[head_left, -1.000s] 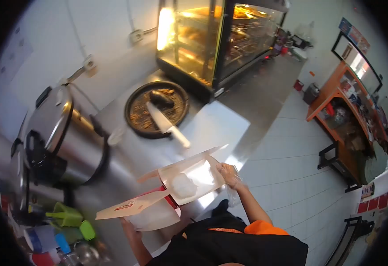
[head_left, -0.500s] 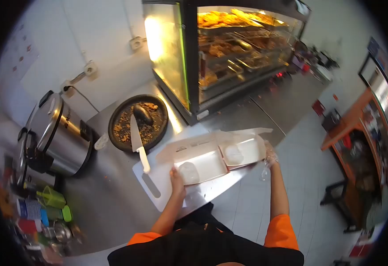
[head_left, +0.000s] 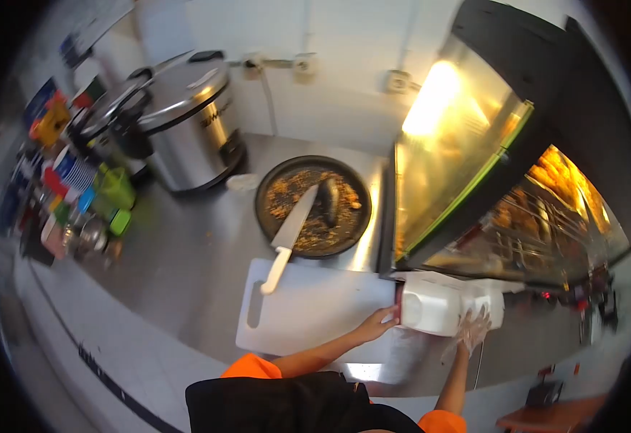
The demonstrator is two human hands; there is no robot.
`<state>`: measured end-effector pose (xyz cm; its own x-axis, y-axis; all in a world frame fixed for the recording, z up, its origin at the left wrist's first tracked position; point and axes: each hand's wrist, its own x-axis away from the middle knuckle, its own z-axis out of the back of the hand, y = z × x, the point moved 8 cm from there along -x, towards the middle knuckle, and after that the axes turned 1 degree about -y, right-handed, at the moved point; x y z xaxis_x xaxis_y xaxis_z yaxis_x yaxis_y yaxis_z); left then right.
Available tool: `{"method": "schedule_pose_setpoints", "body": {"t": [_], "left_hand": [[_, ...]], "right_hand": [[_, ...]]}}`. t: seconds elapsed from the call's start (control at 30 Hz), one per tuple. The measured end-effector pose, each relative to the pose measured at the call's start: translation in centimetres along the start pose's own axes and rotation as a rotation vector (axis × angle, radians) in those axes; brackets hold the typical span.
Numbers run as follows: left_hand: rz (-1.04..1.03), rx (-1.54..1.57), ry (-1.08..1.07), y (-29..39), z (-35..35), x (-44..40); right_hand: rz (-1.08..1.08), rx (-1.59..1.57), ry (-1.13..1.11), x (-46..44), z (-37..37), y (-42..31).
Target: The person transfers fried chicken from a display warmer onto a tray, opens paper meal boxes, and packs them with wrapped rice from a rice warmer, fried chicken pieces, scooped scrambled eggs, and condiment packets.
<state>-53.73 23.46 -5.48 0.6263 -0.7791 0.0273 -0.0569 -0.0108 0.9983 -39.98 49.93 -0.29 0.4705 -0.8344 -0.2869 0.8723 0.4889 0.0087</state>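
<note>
Two white paper takeaway boxes, the left one (head_left: 431, 307) and the right one (head_left: 490, 297), stand side by side with lids raised, at the right end of the cutting board (head_left: 323, 307). My bare left hand (head_left: 377, 325) grips the left box at its reddish side edge. In a clear plastic glove, my right hand (head_left: 472, 328) lies with fingers spread against the front of the boxes, near where they meet. What is inside the boxes cannot be made out now. A white-handled knife (head_left: 294, 231) rests across the rim of a round black dish (head_left: 261, 209), its handle over the board.
Brown crumbs and a dark pestle-like piece (head_left: 330, 203) lie in the dish. A lit glass food cabinet (head_left: 467, 144) rises behind the boxes. Large steel cookers (head_left: 186, 130) stand at back left, with cups and a green basket (head_left: 116, 187) beside them on the steel counter (head_left: 178, 267).
My view has swung left. Both hands have carried the boxes toward the cabinet, off the board's middle. The right hand has shifted from the outer side to the front of the boxes.
</note>
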Motion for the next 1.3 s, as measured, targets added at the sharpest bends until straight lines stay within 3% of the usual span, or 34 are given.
{"method": "schedule_pose_setpoints", "body": {"t": [0.1,0.17,0.23,0.3,0.33,0.37,0.4,0.53,0.6,0.67,0.7,0.73,0.8,0.97,1.03,1.13,1.2,1.3], "left_hand": [[0.019,0.054,-0.149,1.5,3.5,2.8],[0.08,0.157,-0.022,1.3,7.6,5.3],[0.161,0.002,0.196,0.8,12.1,7.7],[0.275,0.161,0.378,1.9,14.8,10.3],[0.326,0.165,0.482,1.3,15.9,11.4],[0.3,0.174,0.548,0.5,16.8,12.0],[0.306,0.183,0.61,0.7,17.2,12.3],[0.192,0.313,0.748,1.8,16.1,11.1],[0.17,0.346,0.739,2.5,14.0,9.5],[0.156,0.354,0.725,3.0,12.4,7.9],[0.158,0.346,0.708,3.3,11.4,7.1],[0.165,0.334,0.686,3.6,10.5,6.3],[0.142,0.316,0.661,4.8,9.1,5.3],[0.173,0.215,0.659,4.6,6.3,4.3],[0.051,0.123,0.655,3.1,6.2,3.0],[-0.143,0.053,0.712,5.8,2.7,0.2],[-0.327,-0.061,0.757,9.6,0.1,-1.8],[-0.423,-0.016,0.858,13.6,-3.9,-3.8]], "right_hand": [[0.207,-0.383,0.233,1.6,2.4,-4.0],[0.172,-0.67,0.33,4.1,6.4,-6.0],[0.294,-0.623,0.474,3.7,6.4,-7.5],[0.273,-0.904,0.303,2.2,12.6,-11.4],[0.402,-1.131,0.514,1.5,14.4,-12.2],[0.529,-1.107,0.509,0.9,17.3,-14.1],[0.529,-1.006,0.648,0.9,18.4,-15.3],[0.693,-0.751,0.86,1.0,24.1,-19.6],[0.809,-0.809,0.75,-0.3,21.4,-20.3],[1.015,-0.794,0.803,0.0,21.4,-20.0],[0.974,-0.678,0.975,0.8,22.5,-19.4],[0.96,-0.703,0.984,0.3,22.8,-18.7],[0.984,-0.824,0.83,-1.7,22.1,-17.5],[0.878,-1.003,0.788,-6.0,22.5,-11.3],[0.94,-0.977,0.678,-7.5,21.7,-9.5],[1.117,-0.725,0.846,-7.3,20.9,-8.0],[1.15,-0.848,0.8,-7.8,20.9,-7.5],[1.196,-0.906,0.75,-7.6,19.4,-8.7]]}}
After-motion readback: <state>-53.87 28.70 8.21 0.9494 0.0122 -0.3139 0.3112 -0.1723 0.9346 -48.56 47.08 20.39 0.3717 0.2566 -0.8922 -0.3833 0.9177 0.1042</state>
